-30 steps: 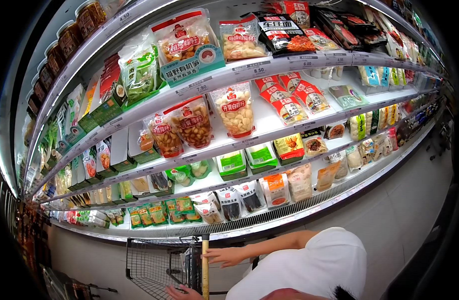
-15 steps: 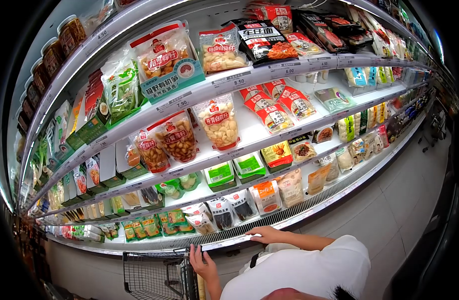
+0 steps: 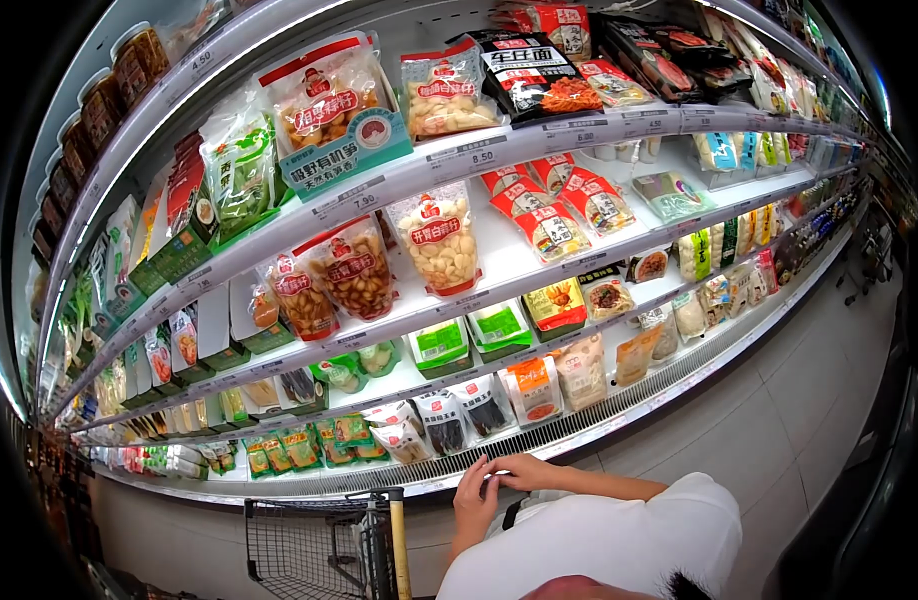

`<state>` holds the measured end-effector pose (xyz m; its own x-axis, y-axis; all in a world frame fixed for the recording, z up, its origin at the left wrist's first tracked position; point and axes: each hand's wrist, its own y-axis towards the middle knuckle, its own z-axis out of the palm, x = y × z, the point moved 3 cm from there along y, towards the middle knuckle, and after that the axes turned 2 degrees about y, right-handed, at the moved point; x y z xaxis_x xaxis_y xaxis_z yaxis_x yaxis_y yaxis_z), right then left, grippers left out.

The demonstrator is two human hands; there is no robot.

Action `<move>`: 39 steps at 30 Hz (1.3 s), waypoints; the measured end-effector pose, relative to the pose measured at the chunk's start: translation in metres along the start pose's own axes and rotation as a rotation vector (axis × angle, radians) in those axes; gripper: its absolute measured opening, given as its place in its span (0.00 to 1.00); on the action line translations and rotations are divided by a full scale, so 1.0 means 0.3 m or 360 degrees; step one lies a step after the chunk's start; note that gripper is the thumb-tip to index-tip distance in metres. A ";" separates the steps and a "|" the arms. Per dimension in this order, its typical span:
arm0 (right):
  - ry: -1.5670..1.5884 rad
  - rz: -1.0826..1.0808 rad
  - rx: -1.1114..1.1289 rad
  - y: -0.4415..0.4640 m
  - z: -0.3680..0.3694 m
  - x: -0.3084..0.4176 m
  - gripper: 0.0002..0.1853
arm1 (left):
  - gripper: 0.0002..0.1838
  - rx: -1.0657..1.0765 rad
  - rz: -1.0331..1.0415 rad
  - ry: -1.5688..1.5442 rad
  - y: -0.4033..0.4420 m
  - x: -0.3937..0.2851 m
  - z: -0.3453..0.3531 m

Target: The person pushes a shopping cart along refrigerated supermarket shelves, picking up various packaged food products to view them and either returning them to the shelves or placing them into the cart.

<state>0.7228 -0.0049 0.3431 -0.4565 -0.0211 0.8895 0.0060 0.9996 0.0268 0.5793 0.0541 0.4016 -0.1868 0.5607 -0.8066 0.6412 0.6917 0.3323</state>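
My left hand (image 3: pixel 473 498) is raised in front of the lowest shelf, just right of the cart's handle and apart from it. Its thumb stands off from the fingers, and no object shows in it. My right hand (image 3: pixel 521 470) reaches in from the right, its fingers stretched toward the left hand. The fingertips of both hands meet or overlap; whether they press together cannot be made out. Beside the left hand is the black wire shopping cart (image 3: pixel 304 545) with its pale yellow handle bar (image 3: pixel 399 545). Closest on the shelf is an orange-and-white food pouch (image 3: pixel 532 390).
A curved chilled display (image 3: pixel 459 335) spans the view, with pouches of garlic cloves (image 3: pixel 434 240), noodle packs (image 3: pixel 532 75) and vegetable bags on its tiers. Jars (image 3: pixel 139 60) stand at upper left. Grey tiled floor (image 3: pixel 769 430) lies to the right, and a wheeled base (image 3: pixel 864 270) stands farther back.
My left hand has moved right, away from the cart's handle, to meet my right hand. The right hand has shifted slightly. The handle bar now shows fully.
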 end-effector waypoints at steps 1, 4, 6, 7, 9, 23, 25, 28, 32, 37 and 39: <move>0.0006 -0.0027 -0.0069 -0.004 0.007 0.000 0.14 | 0.16 0.0040 0.0041 0.0021 -0.008 0.002 0.012; 0.0014 -0.0023 -0.0022 -0.005 0.010 0.006 0.14 | 0.17 0.0045 0.0078 0.0067 -0.023 -0.003 0.010; 0.0029 -0.0064 -0.0022 -0.001 0.018 0.007 0.14 | 0.16 0.0056 0.0037 -0.0006 -0.024 0.019 -0.001; 0.0017 -0.0052 0.0015 0.003 0.018 0.015 0.14 | 0.16 0.0044 0.0048 0.0010 -0.022 0.030 -0.006; 0.0003 -0.0037 0.0055 0.010 0.016 0.030 0.15 | 0.16 0.0055 0.0018 0.0000 -0.023 0.043 -0.019; 0.0083 -0.0011 0.0107 0.028 0.032 0.005 0.14 | 0.16 0.0077 -0.0008 -0.0001 -0.014 0.034 -0.017; 0.0084 -0.0012 0.0112 0.027 0.034 0.002 0.14 | 0.16 0.0080 -0.0003 0.0002 -0.014 0.034 -0.017; 0.0094 -0.0022 0.0105 0.027 0.032 0.007 0.14 | 0.16 0.0086 0.0007 0.0009 -0.009 0.029 -0.019; 0.0112 0.0003 0.0112 0.022 0.016 0.030 0.14 | 0.16 0.0091 0.0003 0.0001 -0.010 0.029 -0.013; 0.0088 0.0014 0.0133 0.018 0.023 0.010 0.15 | 0.17 0.0073 0.0015 0.0012 -0.015 0.032 -0.006; 0.0071 -0.0002 0.0140 0.019 0.029 -0.003 0.15 | 0.17 0.0081 -0.0004 0.0005 -0.019 0.030 -0.005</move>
<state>0.7156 0.0010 0.3385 -0.4165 -0.0211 0.9089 -0.0734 0.9972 -0.0105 0.5729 0.0560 0.3933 -0.1906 0.5607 -0.8058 0.6780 0.6688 0.3050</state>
